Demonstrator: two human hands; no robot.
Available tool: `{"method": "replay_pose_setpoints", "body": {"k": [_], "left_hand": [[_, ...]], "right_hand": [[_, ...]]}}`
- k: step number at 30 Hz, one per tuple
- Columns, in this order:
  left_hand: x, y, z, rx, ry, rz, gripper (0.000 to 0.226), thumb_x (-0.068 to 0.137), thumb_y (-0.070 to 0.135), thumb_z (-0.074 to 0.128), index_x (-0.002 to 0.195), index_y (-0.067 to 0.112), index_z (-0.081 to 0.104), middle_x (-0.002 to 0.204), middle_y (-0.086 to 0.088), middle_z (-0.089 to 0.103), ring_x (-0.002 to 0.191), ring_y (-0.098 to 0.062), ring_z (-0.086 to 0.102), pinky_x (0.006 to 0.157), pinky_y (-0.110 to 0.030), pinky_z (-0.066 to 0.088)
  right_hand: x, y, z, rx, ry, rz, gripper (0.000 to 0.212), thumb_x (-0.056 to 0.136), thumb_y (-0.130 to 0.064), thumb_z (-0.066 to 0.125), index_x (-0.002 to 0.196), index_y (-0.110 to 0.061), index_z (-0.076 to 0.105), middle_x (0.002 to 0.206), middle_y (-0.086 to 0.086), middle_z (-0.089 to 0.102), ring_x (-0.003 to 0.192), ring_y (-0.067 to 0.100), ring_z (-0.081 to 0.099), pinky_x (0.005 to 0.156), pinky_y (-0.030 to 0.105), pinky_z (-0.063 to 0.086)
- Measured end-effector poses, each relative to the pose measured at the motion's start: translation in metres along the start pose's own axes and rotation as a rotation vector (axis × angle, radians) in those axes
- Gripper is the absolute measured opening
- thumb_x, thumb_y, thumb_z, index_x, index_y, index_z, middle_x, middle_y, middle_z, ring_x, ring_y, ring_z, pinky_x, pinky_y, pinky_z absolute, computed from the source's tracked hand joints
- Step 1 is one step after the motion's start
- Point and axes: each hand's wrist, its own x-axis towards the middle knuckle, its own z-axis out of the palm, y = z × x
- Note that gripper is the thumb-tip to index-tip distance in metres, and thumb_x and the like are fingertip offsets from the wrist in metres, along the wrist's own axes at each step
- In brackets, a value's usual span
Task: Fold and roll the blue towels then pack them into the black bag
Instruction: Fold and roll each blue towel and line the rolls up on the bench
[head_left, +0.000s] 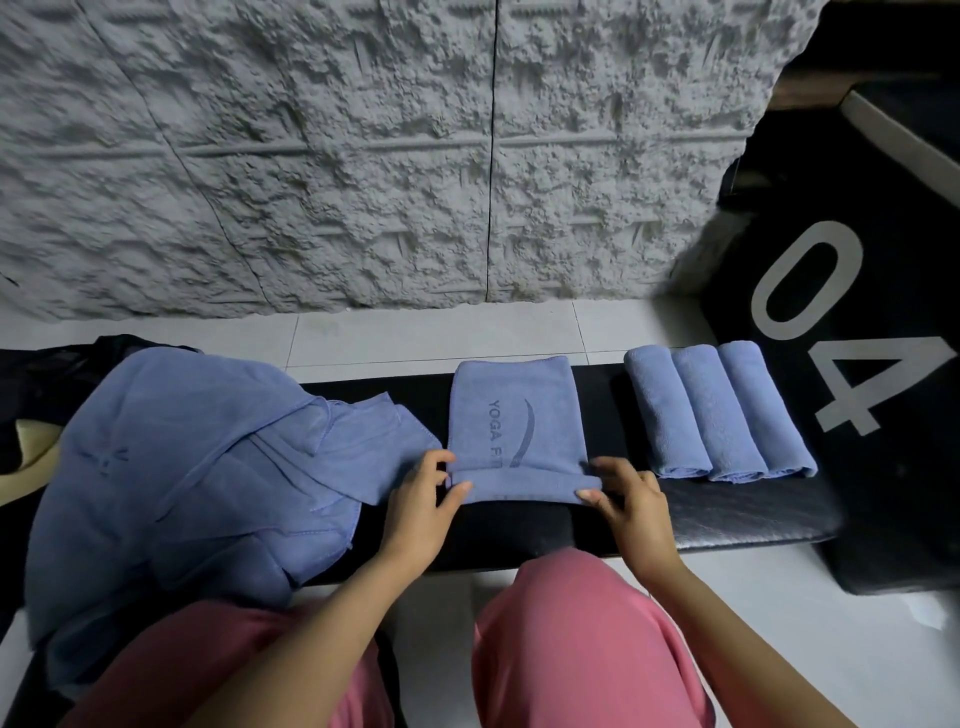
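Fingers (460, 489) of both hands pinch the near, rolled-over edge of the folded towel (514, 415): left hand (415, 512) at its left corner, right hand (631, 501) at its right. It lies mid-worktop (701, 512), logo up, 1 turn of the roll in. Looks soft, light and floppy, so probably grip both roll ends and keep tension or it slackens. 3 rolled towels (719, 410) sit just right, loose pile (182, 467) left. Dark thing (47, 374) far left, maybe the bag.

Black bag (31, 379) mostly hidden behind towel pile (171, 467), cut by left edge. Print on folded towel (514, 415) partly lost under rolled near end. Black box (857, 364) cropped at right edge.
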Motion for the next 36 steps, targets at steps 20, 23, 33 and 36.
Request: {"method": "replay_pose_setpoints", "body": {"k": [20, 23, 33, 36], "left_hand": [[-0.007, -0.008, 0.002, 0.520, 0.104, 0.437, 0.051, 0.060, 0.023, 0.086, 0.107, 0.021, 0.067, 0.105, 0.011, 0.062, 0.093, -0.012, 0.048, 0.072, -0.035, 0.053], [-0.006, -0.002, 0.003, 0.300, 0.062, 0.213, 0.048, 0.075, 0.016, 0.076, 0.120, 0.023, 0.062, 0.111, 0.007, 0.062, 0.102, -0.017, 0.053, 0.087, -0.039, 0.048], [0.011, 0.001, -0.001, -0.124, 0.042, -0.305, 0.034, 0.083, 0.039, 0.066, 0.104, 0.020, 0.046, 0.081, -0.003, 0.062, 0.080, -0.024, 0.062, 0.072, -0.040, 0.054], [0.011, 0.005, -0.003, 0.011, 0.128, -0.168, 0.033, 0.082, 0.034, 0.068, 0.105, 0.018, 0.050, 0.084, 0.004, 0.057, 0.084, -0.019, 0.055, 0.072, -0.035, 0.048]], "right_hand": [[0.000, 0.006, 0.003, -0.417, 0.079, -0.506, 0.051, 0.072, -0.012, 0.080, 0.117, -0.029, 0.065, 0.120, -0.016, 0.060, 0.100, 0.015, 0.042, 0.083, 0.032, 0.039], [0.004, 0.002, 0.006, -0.246, 0.044, -0.390, 0.055, 0.076, -0.007, 0.076, 0.122, -0.035, 0.060, 0.117, -0.014, 0.062, 0.095, 0.014, 0.043, 0.089, 0.025, 0.039], [0.015, -0.027, 0.000, 0.089, -0.070, 0.158, 0.038, 0.085, -0.036, 0.068, 0.110, -0.013, 0.052, 0.091, 0.003, 0.064, 0.089, 0.020, 0.062, 0.073, 0.027, 0.044], [0.017, -0.033, 0.004, -0.082, 0.005, 0.080, 0.032, 0.085, -0.034, 0.067, 0.106, -0.016, 0.052, 0.096, -0.003, 0.055, 0.091, 0.016, 0.049, 0.070, 0.028, 0.038]]}}
